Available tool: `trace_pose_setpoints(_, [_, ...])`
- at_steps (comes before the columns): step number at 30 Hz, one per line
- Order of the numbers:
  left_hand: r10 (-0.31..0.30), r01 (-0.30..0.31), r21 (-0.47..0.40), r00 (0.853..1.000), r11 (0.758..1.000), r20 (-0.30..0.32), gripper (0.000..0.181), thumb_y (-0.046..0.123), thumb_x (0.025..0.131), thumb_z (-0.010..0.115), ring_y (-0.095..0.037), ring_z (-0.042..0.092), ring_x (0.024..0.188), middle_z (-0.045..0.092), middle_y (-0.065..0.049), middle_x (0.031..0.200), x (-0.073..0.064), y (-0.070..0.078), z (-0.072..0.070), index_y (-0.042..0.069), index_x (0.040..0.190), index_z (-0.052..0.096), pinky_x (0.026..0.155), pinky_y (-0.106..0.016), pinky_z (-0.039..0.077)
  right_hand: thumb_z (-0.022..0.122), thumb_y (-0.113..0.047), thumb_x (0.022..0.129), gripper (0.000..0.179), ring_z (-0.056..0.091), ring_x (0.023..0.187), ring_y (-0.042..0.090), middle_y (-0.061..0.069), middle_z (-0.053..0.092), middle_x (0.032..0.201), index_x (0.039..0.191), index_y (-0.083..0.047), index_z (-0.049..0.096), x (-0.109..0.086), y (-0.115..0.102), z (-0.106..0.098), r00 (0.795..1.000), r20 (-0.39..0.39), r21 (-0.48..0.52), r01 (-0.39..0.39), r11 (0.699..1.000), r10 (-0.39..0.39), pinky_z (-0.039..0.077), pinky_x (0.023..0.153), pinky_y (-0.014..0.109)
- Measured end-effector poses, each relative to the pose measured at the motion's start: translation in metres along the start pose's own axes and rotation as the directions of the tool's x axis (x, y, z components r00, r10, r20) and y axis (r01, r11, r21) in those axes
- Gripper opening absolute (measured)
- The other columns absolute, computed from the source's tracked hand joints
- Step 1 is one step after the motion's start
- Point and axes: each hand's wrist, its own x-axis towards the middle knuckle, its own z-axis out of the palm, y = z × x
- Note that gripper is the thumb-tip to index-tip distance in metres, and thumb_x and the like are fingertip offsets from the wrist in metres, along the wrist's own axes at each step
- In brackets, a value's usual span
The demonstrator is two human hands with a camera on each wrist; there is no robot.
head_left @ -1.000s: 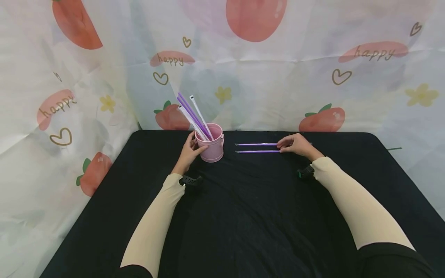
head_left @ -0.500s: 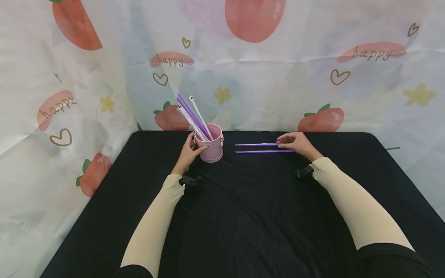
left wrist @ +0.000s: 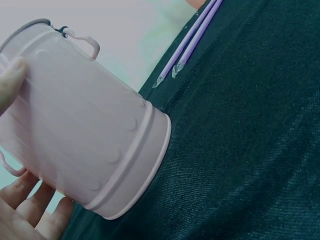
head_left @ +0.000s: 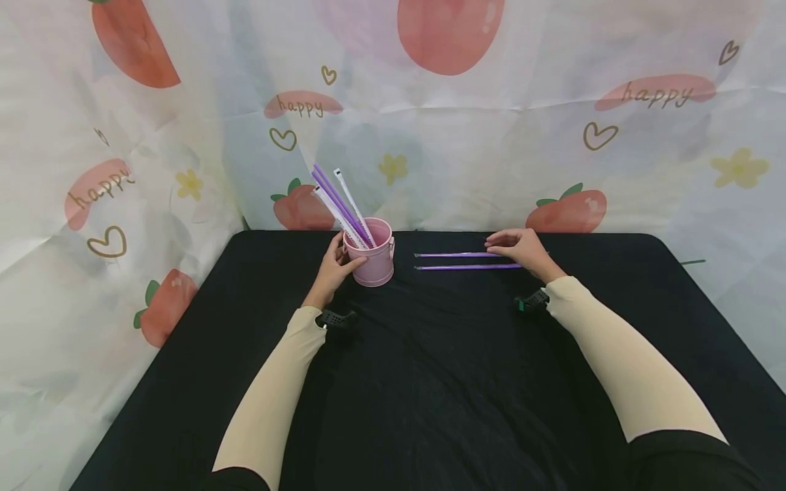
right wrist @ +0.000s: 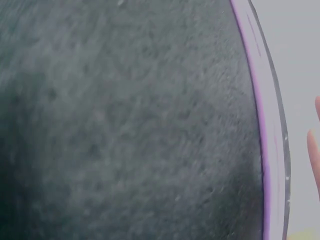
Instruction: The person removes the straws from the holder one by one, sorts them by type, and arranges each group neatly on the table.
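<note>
Cream sleeves [head_left: 264, 395] extend over the black-covered worktop [head_left: 430, 395]; the left hand [head_left: 328, 273] grips a pink bucket [head_left: 374, 271], which stands upright holding purple and white straws [head_left: 341, 204] leaning left. The right hand [head_left: 522, 249], unclenched with fingers loosely extended, is positioned over the right-hand portions of two purple straws lying parallel and apart, the nearer straw [head_left: 467, 267] and the farther straw [head_left: 454, 256], right of the bucket. Beyond the far edge hangs a fruit-printed backdrop [head_left: 454, 146].

Head camera looks forward-down; closer wrist views face bucket [left wrist: 85, 120] and purple stick [right wrist: 274, 165], sharing its dark cloth [head_left: 393, 395]
</note>
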Motion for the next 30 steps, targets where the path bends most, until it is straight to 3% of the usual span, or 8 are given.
trace_pose_setpoints(5, [0.019, -0.018, 0.015, 1.0, 1.0, -0.023, 0.076, 0.014, 0.087, 0.067, -0.027, 0.028, 0.142, 0.032, -0.014, 0.15, 0.009, -0.016, 0.0, 0.016, 0.148, 0.022, 0.118, -0.041, 0.02, 0.067, -0.005, 0.085, 0.031, 0.065, 0.081, -0.002, 0.026, 0.067, 0.106, 0.111, 0.01, 0.063, 0.0, -0.007, 0.003, 1.0, -0.029, 0.038, 0.006, 0.999, -0.005, 0.051, 0.072, 0.013])
trace_pose_setpoints(14, [0.047, -0.046, 0.031, 0.998, 0.998, -0.029, 0.076, 0.013, 0.087, 0.066, -0.027, 0.028, 0.142, 0.033, -0.014, 0.15, 0.009, -0.017, 0.0, 0.015, 0.148, 0.022, 0.118, -0.042, 0.021, 0.068, -0.007, 0.085, 0.03, 0.065, 0.08, -0.003, 0.002, 0.073, 0.093, 0.11, 0.009, 0.064, 0.001, -0.02, 0.01, 0.997, -0.069, 0.087, 0.039, 0.995, -0.033, 0.052, 0.074, 0.016])
trace_pose_setpoints(19, [0.029, -0.029, 0.009, 0.999, 1.0, -0.025, 0.076, 0.012, 0.086, 0.067, -0.026, 0.029, 0.142, 0.032, -0.014, 0.15, 0.01, -0.017, -0.001, 0.015, 0.148, 0.022, 0.118, -0.04, 0.02, 0.068, -0.01, 0.085, 0.028, 0.065, 0.081, -0.002, 0.004, 0.073, 0.096, 0.108, 0.005, 0.065, 0.006, -0.02, 0.013, 0.997, -0.058, 0.122, 0.065, 0.99, -0.058, 0.052, 0.073, 0.015])
trace_pose_setpoints(25, [0.013, -0.013, -0.011, 1.0, 1.0, 0.001, 0.077, 0.009, 0.086, 0.065, -0.03, 0.026, 0.142, 0.029, -0.017, 0.151, 0.0, 0.0, -0.001, 0.011, 0.149, 0.02, 0.119, -0.042, 0.018, 0.069, -0.02, 0.085, 0.029, 0.065, 0.082, -0.001, -0.01, 0.071, 0.092, 0.11, -0.004, 0.067, 0.016, -0.012, 0.016, 0.995, -0.079, 0.109, 0.076, 0.991, -0.068, 0.052, 0.073, 0.015])
trace_pose_setpoints(30, [0.014, -0.014, 0.006, 1.0, 1.0, 0.005, 0.076, 0.009, 0.088, 0.064, -0.031, 0.026, 0.142, 0.029, -0.019, 0.151, -0.009, 0.011, 0.0, 0.009, 0.149, 0.019, 0.118, -0.042, 0.019, 0.067, -0.022, 0.087, 0.03, 0.064, 0.08, -0.001, -0.014, 0.07, 0.088, 0.11, -0.003, 0.066, 0.014, -0.027, 0.018, 0.993, -0.095, 0.13, 0.086, 0.988, -0.074, 0.051, 0.073, 0.014])
